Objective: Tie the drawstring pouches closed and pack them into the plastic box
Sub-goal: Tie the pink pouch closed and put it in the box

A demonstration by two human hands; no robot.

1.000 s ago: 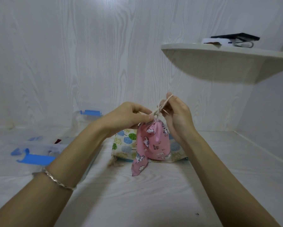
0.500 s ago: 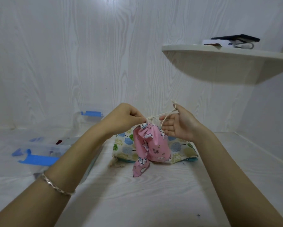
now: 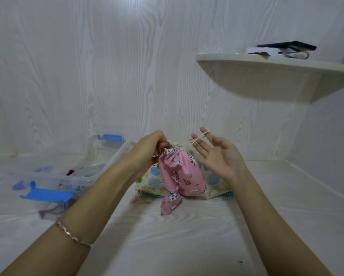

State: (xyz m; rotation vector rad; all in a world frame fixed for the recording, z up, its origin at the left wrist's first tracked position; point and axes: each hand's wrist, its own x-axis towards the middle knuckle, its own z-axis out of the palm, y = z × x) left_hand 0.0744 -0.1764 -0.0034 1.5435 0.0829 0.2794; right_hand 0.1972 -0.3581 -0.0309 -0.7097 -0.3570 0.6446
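A pink drawstring pouch (image 3: 181,174) with a cartoon print hangs in the air at the middle, its neck gathered and knotted. My left hand (image 3: 149,150) pinches the cream drawstring (image 3: 189,144) at the neck. My right hand (image 3: 216,154) is spread palm up to the right of the pouch, with the cord looped over its index finger. Behind the pink pouch lies a cream pouch (image 3: 212,182) with blue and green spots. The clear plastic box (image 3: 71,176) with blue latches stands at the left, holding some dark pouches.
The box lid (image 3: 45,194) with a blue clip leans at the box's near side. A corner shelf (image 3: 276,76) juts out at upper right with a dark flat object on it. White wood-grain walls close off the back and right.
My right hand has opened and moved right, away from the pouch neck, drawing the cord out on its finger. The pouch has swung slightly; my left hand keeps its pinch.
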